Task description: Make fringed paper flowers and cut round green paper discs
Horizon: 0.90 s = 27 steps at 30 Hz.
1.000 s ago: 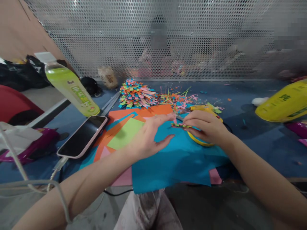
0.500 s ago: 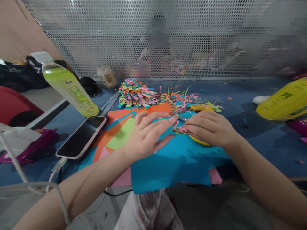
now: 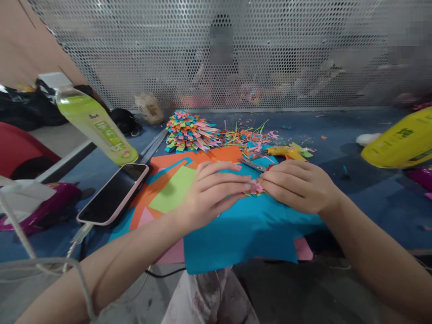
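Note:
Over the blue paper sheet (image 3: 236, 245), my left hand (image 3: 212, 191) and my right hand (image 3: 299, 186) come together at a small piece of folded pink and green paper (image 3: 257, 187). My right fingers are closed on its right side. Left fingertips and thumb pinch its left edge, the upper fingers lying stretched out. Just behind the piece lie metal-bladed scissors (image 3: 254, 166), their handles partly hidden by my right hand. Past my hands stands a cone of layered, multicoloured paper strips (image 3: 189, 130).
Thin paper scraps (image 3: 249, 139) are strewn beside a yellow glue gun (image 3: 283, 151). At left are a phone (image 3: 113, 193) with a cable and a bottle of green drink (image 3: 97, 123). A yellow bottle (image 3: 401, 139) lies at right. A perforated metal panel (image 3: 162, 49) closes off the back.
My left fingers have come down and closed on the paper piece's left edge. My right hand has shifted slightly, covering the yellow round thing that showed beneath it.

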Motion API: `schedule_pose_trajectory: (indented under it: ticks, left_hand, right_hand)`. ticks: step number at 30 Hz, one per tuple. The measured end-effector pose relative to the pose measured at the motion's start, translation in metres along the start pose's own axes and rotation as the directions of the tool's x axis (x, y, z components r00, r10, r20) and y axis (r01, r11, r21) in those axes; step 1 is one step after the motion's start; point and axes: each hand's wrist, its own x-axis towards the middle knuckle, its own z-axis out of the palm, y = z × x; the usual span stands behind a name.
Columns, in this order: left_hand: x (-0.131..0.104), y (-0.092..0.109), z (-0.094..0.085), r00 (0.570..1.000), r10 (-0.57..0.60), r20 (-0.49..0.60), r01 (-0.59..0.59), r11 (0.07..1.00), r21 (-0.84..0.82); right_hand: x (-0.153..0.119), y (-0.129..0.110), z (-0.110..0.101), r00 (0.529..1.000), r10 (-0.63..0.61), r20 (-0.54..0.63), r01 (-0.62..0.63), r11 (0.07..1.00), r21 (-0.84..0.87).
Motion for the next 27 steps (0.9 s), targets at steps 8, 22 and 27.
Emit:
schedule_pose_trajectory:
  ticks: [8, 22, 27]
  left_hand:
    - [0.000, 0.000, 0.001, 1.000, -0.003, -0.025, 0.002, 1.000, -0.026]
    - [0.001, -0.003, 0.002, 1.000, 0.001, -0.004, -0.001, 1.000, -0.012]
    - [-0.001, -0.006, 0.002, 1.000, -0.002, -0.018, 0.002, 1.000, 0.029]
  right_hand:
    - [0.001, 0.000, -0.002, 1.000, 0.005, 0.024, -0.006, 0.999, 0.039]
    - [0.000, 0.001, 0.002, 0.996, 0.071, 0.057, -0.073, 0.996, 0.043]
    - [0.000, 0.003, 0.006, 0.993, -0.080, -0.083, 0.069, 0.990, -0.126]
